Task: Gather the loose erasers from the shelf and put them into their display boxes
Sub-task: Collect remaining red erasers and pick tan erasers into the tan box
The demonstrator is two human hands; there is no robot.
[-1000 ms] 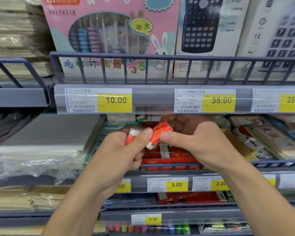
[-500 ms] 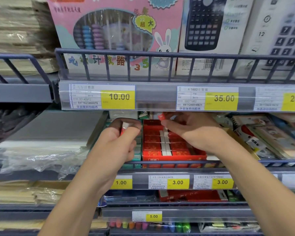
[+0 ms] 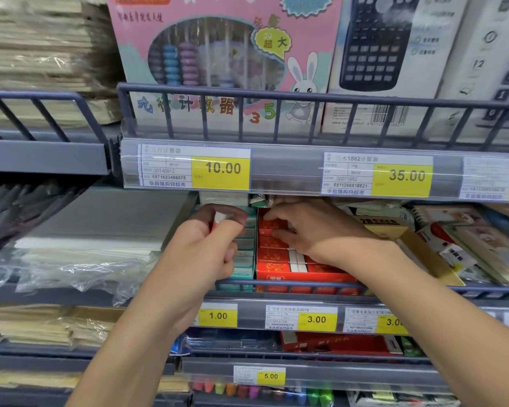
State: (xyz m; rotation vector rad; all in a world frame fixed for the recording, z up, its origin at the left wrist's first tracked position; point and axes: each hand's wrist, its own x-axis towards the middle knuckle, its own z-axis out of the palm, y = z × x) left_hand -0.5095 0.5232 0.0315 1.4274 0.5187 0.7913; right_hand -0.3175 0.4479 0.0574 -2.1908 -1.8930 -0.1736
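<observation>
Partway, by my reading: the red box (image 3: 303,261) on the shelf (image 3: 291,284) already holds rows of erasers, with more to add. Left hand (image 3: 202,251) pinches a loose eraser (image 3: 219,219) just beside the box; right hand (image 3: 315,230) lies inside it, fingers extended on the packed erasers, gripping nothing visible.

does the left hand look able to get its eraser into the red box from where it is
Probably yes. The left hand holds the eraser just left of the red box, but the right hand lies over the box's rear rows; the front stays open.
</observation>
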